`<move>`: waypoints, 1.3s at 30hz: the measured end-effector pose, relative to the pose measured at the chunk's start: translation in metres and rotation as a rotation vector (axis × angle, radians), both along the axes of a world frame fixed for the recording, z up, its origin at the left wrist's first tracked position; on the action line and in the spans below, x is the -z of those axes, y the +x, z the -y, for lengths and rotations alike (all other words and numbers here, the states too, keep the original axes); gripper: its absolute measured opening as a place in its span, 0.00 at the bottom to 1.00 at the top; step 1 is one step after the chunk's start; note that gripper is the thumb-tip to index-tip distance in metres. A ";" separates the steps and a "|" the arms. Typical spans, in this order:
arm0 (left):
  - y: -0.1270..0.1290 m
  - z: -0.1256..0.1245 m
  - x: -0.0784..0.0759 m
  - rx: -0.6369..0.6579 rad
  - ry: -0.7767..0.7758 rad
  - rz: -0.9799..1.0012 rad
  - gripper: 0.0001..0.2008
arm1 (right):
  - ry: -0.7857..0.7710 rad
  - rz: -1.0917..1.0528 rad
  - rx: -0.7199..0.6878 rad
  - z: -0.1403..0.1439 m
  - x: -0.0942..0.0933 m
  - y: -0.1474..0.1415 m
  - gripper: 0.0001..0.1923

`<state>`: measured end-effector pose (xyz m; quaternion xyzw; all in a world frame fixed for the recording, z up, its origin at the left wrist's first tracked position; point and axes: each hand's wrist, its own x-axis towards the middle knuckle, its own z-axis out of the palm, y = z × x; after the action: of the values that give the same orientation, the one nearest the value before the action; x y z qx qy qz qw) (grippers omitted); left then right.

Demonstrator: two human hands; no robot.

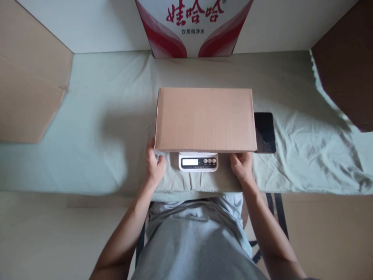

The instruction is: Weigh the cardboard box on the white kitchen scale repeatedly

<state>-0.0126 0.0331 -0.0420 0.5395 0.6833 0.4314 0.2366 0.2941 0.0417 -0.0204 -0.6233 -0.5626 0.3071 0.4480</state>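
Observation:
A flat brown cardboard box (205,118) rests on a small white digital scale (198,161), whose display and buttons stick out under the box's near edge. My left hand (154,165) is at the box's near left corner, fingers curled under its edge. At the near right corner my right hand (241,165) does the same, its fingers tucked beneath the box. Both hands touch the box's underside rim.
A pale green cloth (96,128) covers the table. A dark phone or tablet (264,132) lies just right of the box. A red and white printed carton (194,25) stands at the back. Cardboard panels (29,77) flank left and right (346,62).

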 end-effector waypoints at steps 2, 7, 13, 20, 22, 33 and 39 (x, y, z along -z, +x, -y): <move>0.000 0.002 0.010 -0.082 0.011 -0.048 0.29 | -0.033 0.077 0.077 0.001 0.004 -0.001 0.12; 0.003 0.002 0.016 -0.094 0.063 -0.111 0.23 | -0.040 0.187 0.095 0.002 0.006 -0.004 0.02; 0.004 0.000 0.006 -0.070 0.043 -0.091 0.22 | -0.113 0.214 0.125 0.003 0.006 -0.003 0.03; 0.008 0.010 -0.044 0.042 0.052 0.162 0.22 | 0.143 -0.181 0.069 0.014 -0.015 0.002 0.27; 0.016 0.013 -0.059 0.049 0.083 0.213 0.22 | 0.150 -0.230 0.059 0.016 -0.025 -0.003 0.32; 0.049 -0.040 -0.098 0.110 0.271 0.249 0.23 | 0.356 -0.186 -0.052 -0.040 -0.062 -0.028 0.33; 0.047 -0.104 -0.086 0.145 0.321 0.206 0.30 | 0.375 -0.189 -0.105 -0.095 -0.057 -0.029 0.28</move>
<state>0.0345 0.1370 0.0441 0.5710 0.5373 0.5695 0.2468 0.2652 0.1365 0.0368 -0.4674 -0.5970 0.2771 0.5903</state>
